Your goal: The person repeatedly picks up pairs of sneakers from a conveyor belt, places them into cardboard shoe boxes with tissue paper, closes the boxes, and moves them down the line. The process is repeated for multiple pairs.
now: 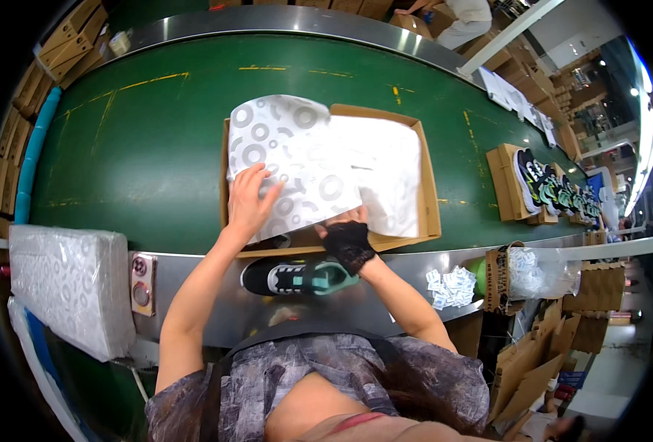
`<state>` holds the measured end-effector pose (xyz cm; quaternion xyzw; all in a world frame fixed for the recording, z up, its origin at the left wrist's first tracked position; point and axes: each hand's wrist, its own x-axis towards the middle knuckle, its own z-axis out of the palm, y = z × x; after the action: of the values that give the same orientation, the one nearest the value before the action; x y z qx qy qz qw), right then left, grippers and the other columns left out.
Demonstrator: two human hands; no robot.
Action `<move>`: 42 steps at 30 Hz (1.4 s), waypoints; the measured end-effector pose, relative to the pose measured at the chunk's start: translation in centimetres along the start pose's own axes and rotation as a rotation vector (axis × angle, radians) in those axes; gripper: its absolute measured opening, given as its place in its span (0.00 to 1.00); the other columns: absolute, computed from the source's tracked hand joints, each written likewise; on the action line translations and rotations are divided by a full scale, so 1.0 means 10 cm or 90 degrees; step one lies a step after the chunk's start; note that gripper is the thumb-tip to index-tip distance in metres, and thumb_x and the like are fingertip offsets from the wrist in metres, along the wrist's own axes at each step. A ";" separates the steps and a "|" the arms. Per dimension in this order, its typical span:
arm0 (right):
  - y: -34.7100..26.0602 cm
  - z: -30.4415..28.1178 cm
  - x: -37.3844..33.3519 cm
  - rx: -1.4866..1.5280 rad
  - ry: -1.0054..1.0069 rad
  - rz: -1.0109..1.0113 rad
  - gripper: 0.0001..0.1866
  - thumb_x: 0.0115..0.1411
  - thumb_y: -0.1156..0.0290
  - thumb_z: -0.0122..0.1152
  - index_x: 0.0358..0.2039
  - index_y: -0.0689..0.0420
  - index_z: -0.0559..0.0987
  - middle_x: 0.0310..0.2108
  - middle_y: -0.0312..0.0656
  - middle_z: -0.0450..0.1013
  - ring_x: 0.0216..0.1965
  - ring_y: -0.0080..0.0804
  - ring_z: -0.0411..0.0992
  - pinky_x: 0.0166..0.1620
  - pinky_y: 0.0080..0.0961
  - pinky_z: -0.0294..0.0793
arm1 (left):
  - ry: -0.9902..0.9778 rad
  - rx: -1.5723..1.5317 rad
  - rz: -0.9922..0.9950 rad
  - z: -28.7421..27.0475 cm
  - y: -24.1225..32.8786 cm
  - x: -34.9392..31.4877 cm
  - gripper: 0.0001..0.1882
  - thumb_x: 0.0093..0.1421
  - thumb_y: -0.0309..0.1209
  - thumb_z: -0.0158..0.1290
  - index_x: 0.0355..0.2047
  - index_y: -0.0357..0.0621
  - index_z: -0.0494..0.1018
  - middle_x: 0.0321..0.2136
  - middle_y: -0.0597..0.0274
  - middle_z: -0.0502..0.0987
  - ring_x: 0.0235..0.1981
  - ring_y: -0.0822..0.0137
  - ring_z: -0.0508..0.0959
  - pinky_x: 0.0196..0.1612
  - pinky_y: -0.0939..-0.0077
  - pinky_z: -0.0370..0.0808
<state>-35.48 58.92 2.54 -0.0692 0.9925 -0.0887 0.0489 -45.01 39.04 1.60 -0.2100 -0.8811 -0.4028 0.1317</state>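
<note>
White wrapping paper [297,158] with grey ring prints lies in an open cardboard shoebox [431,199]. My left hand [250,202] rests on the paper's left side, fingers spread and thumb apart. In a black fingerless glove, my right hand [347,239] reaches over the box's near edge to the paper's lower edge. Its fingertips are partly under the paper, so its grip is hidden. Something dark, perhaps part of a shoe, shows beneath the paper near the front wall. A black, white and teal sneaker [297,278] lies on its side between my forearms, on the metal ledge.
The box stands on a green conveyor belt [142,147]. At left are a plastic-wrapped paper stack [68,287] and a phone [143,283]. On the right lie small white sachets [452,287], beside a bag-lined carton [497,280]. Further right, sneakers [540,180] sit on boxes. A person [465,20] works across the belt.
</note>
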 end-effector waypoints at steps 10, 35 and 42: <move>0.43 0.05 -0.75 0.012 0.040 0.084 0.19 0.48 0.56 0.57 0.37 0.55 0.74 0.35 0.39 0.70 0.39 0.32 0.68 0.40 0.38 0.60 | -0.730 0.239 -0.013 0.38 0.15 0.14 0.31 0.46 0.53 0.51 0.45 0.46 0.69 0.47 0.52 0.67 0.55 0.53 0.59 0.56 0.46 0.49; 0.25 0.65 -1.49 1.042 -0.097 0.562 0.27 0.59 0.51 0.46 0.51 0.57 0.61 0.37 0.44 0.71 0.30 0.32 0.72 0.35 0.30 0.71 | -0.345 -0.023 0.052 0.05 0.48 -1.36 0.38 0.39 0.45 0.62 0.48 0.37 0.63 0.43 0.50 0.68 0.45 0.54 0.68 0.48 0.62 0.62; 0.28 0.37 -1.36 0.939 -0.047 0.440 0.17 0.59 0.64 0.50 0.45 0.59 0.69 0.31 0.44 0.73 0.29 0.26 0.72 0.32 0.19 0.70 | -0.237 -0.545 -0.381 -0.62 0.37 -0.84 0.33 0.46 0.38 0.60 0.49 0.36 0.62 0.39 0.61 0.71 0.38 0.70 0.71 0.43 0.76 0.68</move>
<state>-22.01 62.96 -0.46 0.2880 0.6421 -0.6967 0.1391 -35.48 34.29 4.63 -0.0528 -0.6686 -0.7005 -0.2439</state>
